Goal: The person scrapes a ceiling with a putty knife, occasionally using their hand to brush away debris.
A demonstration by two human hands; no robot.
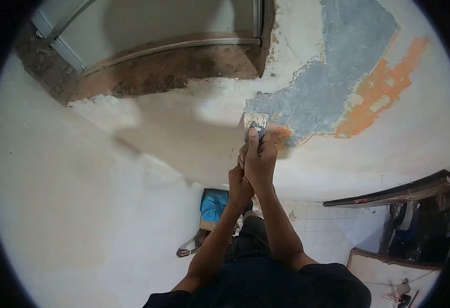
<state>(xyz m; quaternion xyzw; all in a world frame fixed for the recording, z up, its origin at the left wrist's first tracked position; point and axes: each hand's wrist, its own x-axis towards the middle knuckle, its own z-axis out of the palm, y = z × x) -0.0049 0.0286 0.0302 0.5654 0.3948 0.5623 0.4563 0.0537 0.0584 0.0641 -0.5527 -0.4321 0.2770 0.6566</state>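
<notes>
A scraper with a pale, crusted blade is pressed against the wall at the lower left edge of a grey patch where the surface coat is gone. My right hand is closed around its handle, thumb laid along the top. Just below, my left hand is closed as well, against the lower end of the handle and my right hand; its fingers are mostly hidden. Bare orange wall shows to the right of the grey, and a smaller orange spot lies close beside my right hand.
A window frame with a rough brown sill is at the upper left. Below are a box with a blue bag and a tiled surface. A dark doorway opens at the right.
</notes>
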